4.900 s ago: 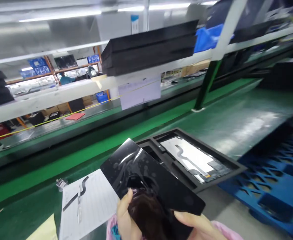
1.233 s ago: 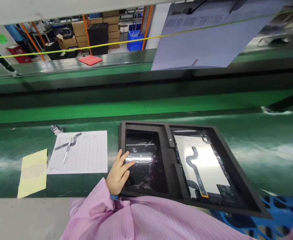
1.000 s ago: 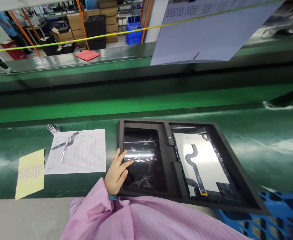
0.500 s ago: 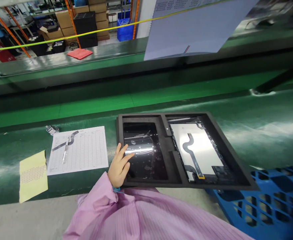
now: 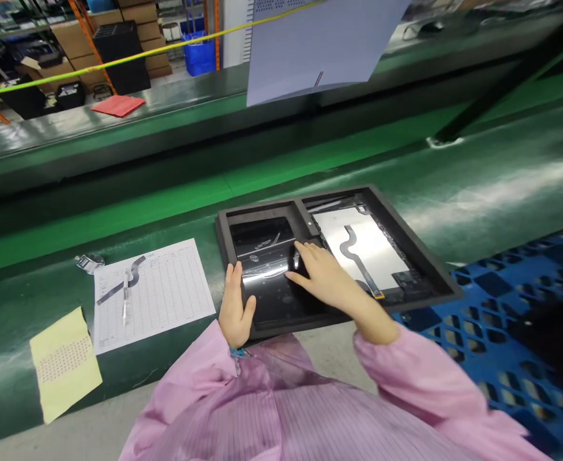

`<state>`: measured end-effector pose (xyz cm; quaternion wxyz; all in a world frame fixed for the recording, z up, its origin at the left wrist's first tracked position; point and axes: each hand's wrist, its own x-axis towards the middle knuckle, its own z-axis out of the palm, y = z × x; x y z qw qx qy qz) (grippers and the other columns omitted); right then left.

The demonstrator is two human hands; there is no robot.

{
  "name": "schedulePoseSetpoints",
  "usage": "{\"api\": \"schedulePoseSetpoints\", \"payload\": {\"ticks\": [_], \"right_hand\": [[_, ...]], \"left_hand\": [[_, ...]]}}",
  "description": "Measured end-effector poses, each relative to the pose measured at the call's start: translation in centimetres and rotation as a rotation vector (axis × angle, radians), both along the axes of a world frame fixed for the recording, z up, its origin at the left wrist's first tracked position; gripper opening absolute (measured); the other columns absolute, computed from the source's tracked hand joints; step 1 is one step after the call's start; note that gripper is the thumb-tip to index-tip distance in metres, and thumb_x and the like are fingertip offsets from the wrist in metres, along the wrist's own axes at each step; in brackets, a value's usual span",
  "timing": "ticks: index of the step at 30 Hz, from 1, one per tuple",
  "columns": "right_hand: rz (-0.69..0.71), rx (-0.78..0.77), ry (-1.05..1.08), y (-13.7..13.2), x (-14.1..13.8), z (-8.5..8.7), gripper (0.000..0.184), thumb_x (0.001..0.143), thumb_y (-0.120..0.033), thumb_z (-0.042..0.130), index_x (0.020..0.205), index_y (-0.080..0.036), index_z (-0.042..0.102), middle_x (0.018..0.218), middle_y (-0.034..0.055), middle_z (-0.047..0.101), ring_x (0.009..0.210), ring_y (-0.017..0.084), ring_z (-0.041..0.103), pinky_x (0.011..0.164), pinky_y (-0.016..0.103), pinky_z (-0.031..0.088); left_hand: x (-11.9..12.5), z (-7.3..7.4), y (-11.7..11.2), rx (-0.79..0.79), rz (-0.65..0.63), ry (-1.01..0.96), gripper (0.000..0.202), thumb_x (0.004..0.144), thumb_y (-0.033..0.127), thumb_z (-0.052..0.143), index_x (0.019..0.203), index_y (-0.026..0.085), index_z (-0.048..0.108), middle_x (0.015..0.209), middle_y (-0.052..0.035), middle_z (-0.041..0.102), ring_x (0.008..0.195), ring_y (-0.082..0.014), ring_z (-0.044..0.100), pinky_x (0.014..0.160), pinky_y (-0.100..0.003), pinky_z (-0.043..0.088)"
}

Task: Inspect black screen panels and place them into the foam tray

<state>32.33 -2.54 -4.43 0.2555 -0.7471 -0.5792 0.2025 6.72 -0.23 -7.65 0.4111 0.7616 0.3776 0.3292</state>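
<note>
A black foam tray (image 5: 425,269) with two pockets lies on the green bench. A glossy black screen panel (image 5: 267,275) fills the left pocket. The right pocket holds a panel lying back side up (image 5: 363,246), white with a dark flex cable. My left hand (image 5: 236,310) rests open on the tray's left edge, its thumb on the black panel. Fingers spread, my right hand (image 5: 320,278) lies flat and open on the black panel's right side, beside the foam divider. Both sleeves are pink.
A printed form sheet (image 5: 166,294) with a pen and a dark cable strip lies left of the tray. A yellow sheet (image 5: 63,362) lies further left. A blue plastic pallet (image 5: 497,314) sits at the right. A hanging paper (image 5: 320,45) is above the conveyor.
My right hand has come into view and landed on the black panel. My left hand slid from the panel's face to the tray's left edge. The view swung left.
</note>
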Motion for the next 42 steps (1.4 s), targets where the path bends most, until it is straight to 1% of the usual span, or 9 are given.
{"api": "schedulePoseSetpoints", "payload": {"ticks": [7,14,19,22,26,29,33,38,42], "right_hand": [[-0.195,0.112,0.253,0.0,-2.9,-1.7,0.051,0.098,-0.049,0.055,0.134,-0.014,0.054,0.132,0.0126,0.053,0.124,0.02,0.052,0.11,0.044,0.049],[-0.298,0.291,0.55,-0.1,-1.6,0.5,0.059,0.076,-0.045,0.075,0.125,-0.017,0.057,0.131,0.0105,0.057,0.087,0.011,0.06,0.081,0.029,0.056],[-0.369,0.584,0.677,-2.3,-3.0,5.5,0.055,0.066,-0.038,0.081,0.116,-0.027,0.061,0.126,0.0051,0.061,0.108,0.015,0.062,0.071,0.022,0.052],[-0.362,0.775,0.764,-3.8,-6.0,8.2,0.052,0.068,-0.026,0.084,0.115,-0.029,0.063,0.125,0.0035,0.061,0.125,0.015,0.058,0.076,0.018,0.054],[-0.278,0.799,0.849,-4.8,-10.5,9.4,0.048,0.076,-0.022,0.08,0.12,-0.029,0.062,0.125,0.0018,0.062,0.111,0.011,0.065,0.082,0.018,0.058],[-0.225,0.667,0.748,-4.3,-11.7,9.8,0.044,0.085,-0.03,0.073,0.127,-0.029,0.059,0.12,0.0029,0.064,0.105,0.01,0.066,0.082,0.019,0.059],[-0.172,0.609,0.544,-1.8,-11.4,12.0,0.04,0.098,-0.047,0.056,0.133,-0.028,0.058,0.115,0.0035,0.065,0.108,0.011,0.065,0.083,0.02,0.059],[-0.163,0.818,0.254,1.0,-12.2,14.3,0.014,0.097,-0.031,0.06,0.092,-0.02,0.066,0.092,0.0001,0.066,0.086,0.009,0.064,0.077,0.022,0.056],[-0.231,1.067,-0.182,0.8,-13.4,13.8,0.008,0.092,-0.015,0.062,0.096,-0.021,0.064,0.106,0.002,0.066,0.101,0.015,0.064,0.088,0.03,0.054]], "left_hand": [[0.2,-0.2,0.4,0.021,-0.019,-0.035,0.061,0.104,0.035,0.039,0.16,0.028,0.016,0.169,-0.0067,0.02,0.16,-0.0195,0.002,0.133,-0.047,0.014],[0.1,0.4,0.7,-0.028,-0.052,-0.038,0.064,0.102,0.04,0.04,0.159,0.019,0.02,0.169,-0.0116,0.018,0.16,-0.0217,0.0,0.133,-0.048,0.011],[-0.3,3.8,1.2,-0.244,-0.029,-0.204,0.085,0.091,0.05,0.062,0.159,0.02,0.021,0.17,-0.0115,0.016,0.16,-0.024,0.011,0.134,-0.044,0.009],[-0.6,7.0,1.4,-0.429,-0.043,-0.592,0.085,0.079,0.056,0.073,0.15,0.023,0.04,0.162,-0.0101,0.037,0.154,-0.0268,0.03,0.131,-0.041,0.025],[-2.6,10.5,0.8,-0.869,-0.059,-0.818,0.051,0.061,0.043,0.085,0.103,0.017,0.071,0.099,-0.008,0.078,0.112,-0.0337,0.071,0.108,-0.049,0.054],[-5.1,11.5,0.2,-1.024,-0.008,-0.764,0.041,0.053,0.026,0.086,0.09,0.014,0.071,0.076,-0.0048,0.076,0.08,-0.0294,0.076,0.085,-0.045,0.063],[-8.1,11.4,-0.5,-1.017,0.036,-0.743,0.036,0.053,0.026,0.089,0.083,0.017,0.07,0.073,-0.0016,0.076,0.07,-0.0234,0.075,0.068,-0.033,0.064],[-10.0,12.3,-1.4,-1.074,0.03,-0.635,0.033,0.061,0.029,0.09,0.088,0.018,0.074,0.077,-0.001,0.077,0.068,-0.0203,0.074,0.066,-0.031,0.062],[-10.2,12.7,-1.7,-1.078,0.054,-0.632,0.032,0.059,0.028,0.089,0.085,0.019,0.072,0.079,0.0006,0.078,0.071,-0.0231,0.075,0.067,-0.034,0.062]]}}
